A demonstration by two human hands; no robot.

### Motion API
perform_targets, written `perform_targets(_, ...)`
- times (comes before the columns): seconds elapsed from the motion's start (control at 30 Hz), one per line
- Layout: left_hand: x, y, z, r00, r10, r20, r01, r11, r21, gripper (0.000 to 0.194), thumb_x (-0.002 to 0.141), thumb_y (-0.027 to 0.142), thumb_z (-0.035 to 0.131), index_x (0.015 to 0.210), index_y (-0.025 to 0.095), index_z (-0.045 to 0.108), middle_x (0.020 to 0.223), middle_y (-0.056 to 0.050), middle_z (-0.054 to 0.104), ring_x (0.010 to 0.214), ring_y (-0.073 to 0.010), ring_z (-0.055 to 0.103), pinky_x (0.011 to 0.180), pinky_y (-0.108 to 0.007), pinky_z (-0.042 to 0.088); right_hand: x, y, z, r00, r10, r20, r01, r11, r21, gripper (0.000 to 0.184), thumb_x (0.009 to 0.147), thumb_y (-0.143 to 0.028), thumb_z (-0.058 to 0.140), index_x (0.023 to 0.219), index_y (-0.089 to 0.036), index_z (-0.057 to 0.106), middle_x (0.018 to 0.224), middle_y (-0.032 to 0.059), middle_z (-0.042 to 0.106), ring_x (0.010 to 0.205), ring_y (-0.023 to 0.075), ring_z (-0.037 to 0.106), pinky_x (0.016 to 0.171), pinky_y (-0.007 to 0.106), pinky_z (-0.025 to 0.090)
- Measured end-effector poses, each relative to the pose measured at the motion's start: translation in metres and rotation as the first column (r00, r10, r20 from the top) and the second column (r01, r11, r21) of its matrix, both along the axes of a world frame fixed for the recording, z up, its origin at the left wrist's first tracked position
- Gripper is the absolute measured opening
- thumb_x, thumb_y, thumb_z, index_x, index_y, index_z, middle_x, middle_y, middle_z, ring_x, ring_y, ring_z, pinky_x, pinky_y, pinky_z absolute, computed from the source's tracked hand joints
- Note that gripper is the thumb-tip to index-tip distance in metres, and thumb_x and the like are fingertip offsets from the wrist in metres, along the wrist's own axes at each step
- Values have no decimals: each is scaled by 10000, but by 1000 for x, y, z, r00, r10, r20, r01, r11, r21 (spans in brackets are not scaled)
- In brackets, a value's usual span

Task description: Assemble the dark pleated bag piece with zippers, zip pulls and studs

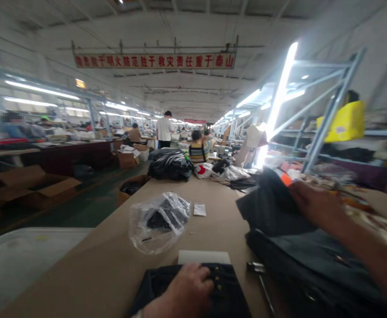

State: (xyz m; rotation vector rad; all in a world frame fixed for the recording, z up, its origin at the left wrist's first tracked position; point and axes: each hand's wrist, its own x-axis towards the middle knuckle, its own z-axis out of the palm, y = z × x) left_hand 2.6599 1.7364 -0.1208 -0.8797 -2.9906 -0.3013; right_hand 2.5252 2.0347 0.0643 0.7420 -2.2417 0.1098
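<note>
My left hand (190, 289) rests on a dark folded garment (229, 293) with a few small gold-coloured metal fittings, its fingers lying on the cloth and slightly blurred. Under the garment's far edge a white sheet or board (204, 257) sticks out. At the right, my right hand (308, 201) pinches the raised edge of a dark garment (269, 207), beside a bright orange tag (285, 178). That garment lies on a heap of similar dark cloth (299, 260). Between the two garments lies a metal tool (256, 267) with a thin shaft; its kind is unclear.
On the brown table (114, 247) lie a clear plastic bag (157, 223) with dark contents and a white paper square (199, 210). A dark garment pile (170, 164) stands at the far end. Open cartons (36, 185) sit left; shelving (329, 110) stands right. Several people work beyond.
</note>
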Motion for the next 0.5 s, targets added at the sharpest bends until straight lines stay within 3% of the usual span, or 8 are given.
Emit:
perform_targets(0.07,13,0,45,962,-8,-275,64,978,197,208,878,187,484,1030,187,626,1202,-73,597,1113,-257,532,993,-430,446,17,-12,0,995,-96,-31,100,977,190,196,927,-208,387,900,-149,572,789,84,601,722,178,546,647,309,349)
perform_targets(0.17,27,4,98,775,-6,-632,214,943,254,293,892,137,441,1156,173,561,1281,-79,539,1216,-267,439,1050,-443,385,51,-53,-10,1000,4,-16,4,895,447,131,843,-89,483,917,-173,552,823,40,604,781,176,560,686,288,351)
perform_targets(0.23,30,8,118,681,88,-727,112,969,222,340,891,152,470,1228,156,516,1313,-100,509,1240,-302,408,1053,-495,353,76,-81,-16,992,128,10,-115,856,505,177,826,-96,527,970,-198,548,839,22,596,788,174,556,690,284,351)
perform_targets(0.27,30,10,124,671,123,-731,35,980,197,346,887,156,480,1232,141,510,1278,-113,531,1214,-309,432,1033,-508,362,88,-93,-18,983,183,25,-170,843,510,180,835,-120,535,993,-205,546,841,20,592,780,172,551,682,282,351)
perform_targets(0.37,29,9,130,755,167,-634,-105,985,135,203,894,158,464,1059,134,580,977,-89,637,971,-263,573,881,-453,453,116,-111,-19,959,266,94,-279,845,457,154,880,-169,494,1020,-201,549,833,22,593,726,153,544,628,266,345)
perform_targets(0.5,49,-15,135,942,143,-303,-53,957,287,151,892,185,462,834,168,600,746,-11,609,689,-149,566,640,-266,436,139,-99,-17,916,302,265,-374,881,289,218,924,-287,457,1107,-205,544,889,28,634,721,141,577,614,247,368)
